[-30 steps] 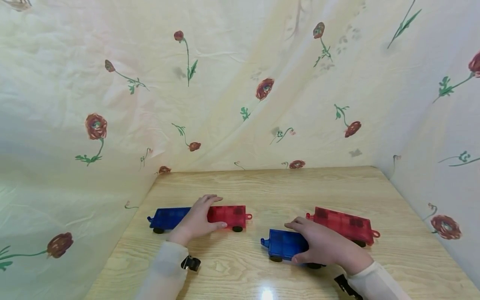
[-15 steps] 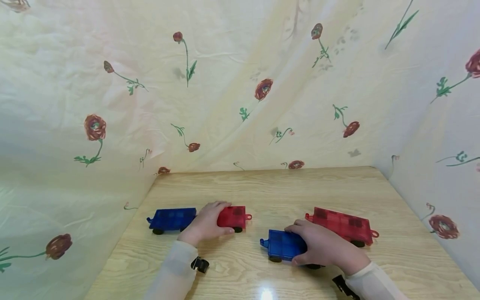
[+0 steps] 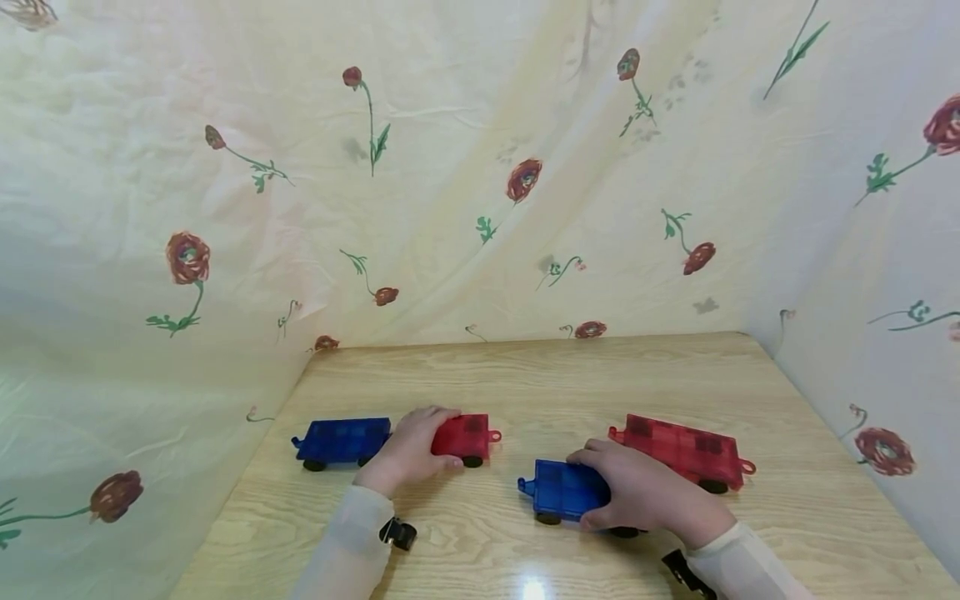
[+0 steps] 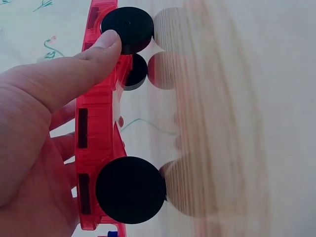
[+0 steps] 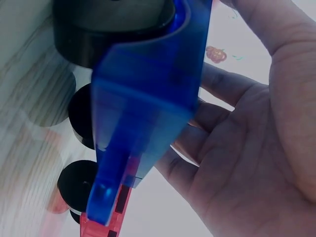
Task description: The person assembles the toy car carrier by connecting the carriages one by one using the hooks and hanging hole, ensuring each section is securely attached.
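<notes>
My left hand (image 3: 412, 446) grips a red toy wagon (image 3: 465, 436) from above. In the left wrist view its thumb lies on the near side by a black wheel (image 4: 127, 29), and fingers show behind the red body. Just left of it stands a blue toy wagon (image 3: 343, 440), their joint partly hidden by my hand. My right hand (image 3: 652, 487) holds another blue toy wagon (image 3: 566, 490), its hook end pointing left; in the right wrist view the fingers lie behind the blue body (image 5: 148, 94). Behind that hand sits a second red toy wagon (image 3: 682, 450), angled, with a ring at its right end.
The wagons stand on a light wood-grain table (image 3: 525, 375). A floral cloth (image 3: 450, 167) hangs behind it and along both sides. Black straps with clips (image 3: 397, 533) sit at the wrists. Some table surface separates the left and right wagons.
My left hand has shifted right, off the blue wagon's end and farther onto the red one, uncovering more of the blue. My right hand and the wagons look nearly unmoved.
</notes>
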A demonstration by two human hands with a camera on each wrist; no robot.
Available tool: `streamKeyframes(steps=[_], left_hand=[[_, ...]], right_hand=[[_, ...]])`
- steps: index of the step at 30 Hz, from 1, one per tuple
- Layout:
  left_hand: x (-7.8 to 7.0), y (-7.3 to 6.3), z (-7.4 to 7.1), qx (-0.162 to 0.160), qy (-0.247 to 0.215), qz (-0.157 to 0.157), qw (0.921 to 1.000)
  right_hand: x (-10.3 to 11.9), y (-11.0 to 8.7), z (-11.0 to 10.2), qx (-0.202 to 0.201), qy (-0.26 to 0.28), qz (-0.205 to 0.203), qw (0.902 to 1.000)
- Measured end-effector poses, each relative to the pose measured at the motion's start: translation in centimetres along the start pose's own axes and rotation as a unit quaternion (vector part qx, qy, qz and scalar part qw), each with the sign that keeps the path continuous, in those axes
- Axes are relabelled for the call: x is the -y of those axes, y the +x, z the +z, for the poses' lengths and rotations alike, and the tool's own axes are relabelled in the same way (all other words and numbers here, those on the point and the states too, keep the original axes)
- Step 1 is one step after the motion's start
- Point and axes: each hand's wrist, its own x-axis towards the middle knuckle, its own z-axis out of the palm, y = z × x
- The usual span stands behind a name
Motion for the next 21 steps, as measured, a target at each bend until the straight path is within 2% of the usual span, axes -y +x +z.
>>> streamKeyframes(steps=[8, 21], left_hand=[[0.4, -0.7, -0.1, 0.002, -0.004, -0.003, 1.0000], [0.9, -2.1, -0.6, -0.007, -0.036, 0.006, 0.9993]], right_hand=[[0.1, 0.2, 0.0, -0.001, 0.000, 0.007, 1.0000], [0.1, 1.3, 0.1, 0.001, -0.003, 0.018, 0.9998]])
